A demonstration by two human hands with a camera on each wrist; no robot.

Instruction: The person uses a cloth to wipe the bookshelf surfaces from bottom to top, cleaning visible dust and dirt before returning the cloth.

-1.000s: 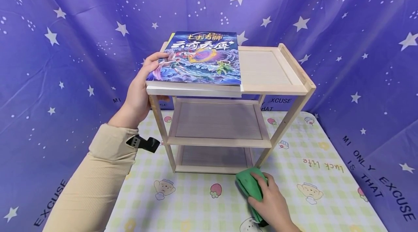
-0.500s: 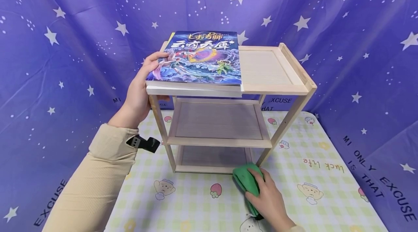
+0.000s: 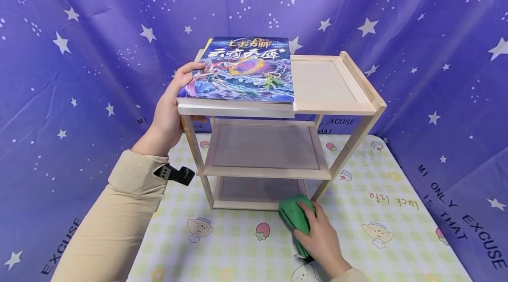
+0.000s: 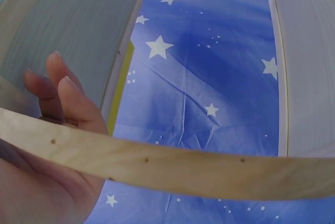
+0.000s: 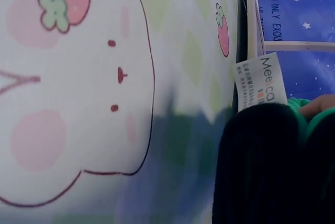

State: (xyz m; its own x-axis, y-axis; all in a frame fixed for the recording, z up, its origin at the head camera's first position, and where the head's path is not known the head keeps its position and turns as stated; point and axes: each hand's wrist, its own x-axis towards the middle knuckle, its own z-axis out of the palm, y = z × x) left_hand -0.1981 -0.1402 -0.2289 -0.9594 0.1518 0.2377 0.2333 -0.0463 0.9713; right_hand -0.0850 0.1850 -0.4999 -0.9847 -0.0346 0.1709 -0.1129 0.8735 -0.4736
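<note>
A three-tier wooden shelf rack (image 3: 267,171) stands on the table, with a blue illustrated book (image 3: 246,77) lying on the left of its top tier. My left hand (image 3: 164,116) grips the rack's top left side, some fingers over the book's edge and others under the tier. Those lower fingertips (image 4: 65,77) show past the side rail (image 4: 146,160) in the left wrist view. My right hand (image 3: 322,238) holds a folded green cloth (image 3: 295,216) against the right part of the bottom tier's front rail. A white printed tag (image 5: 261,82) hangs from the cloth in the right wrist view.
A patterned, checked tablecloth (image 3: 397,224) covers the table. Purple starry curtains (image 3: 436,52) hang behind and on both sides. A yellow edge (image 3: 208,45) shows under the blue book. A black strap (image 3: 174,174) is on my left wrist.
My right hand has slid the green cloth a little left and away from me, along the bottom tier's front edge. My left hand, the book and the rack have stayed in place.
</note>
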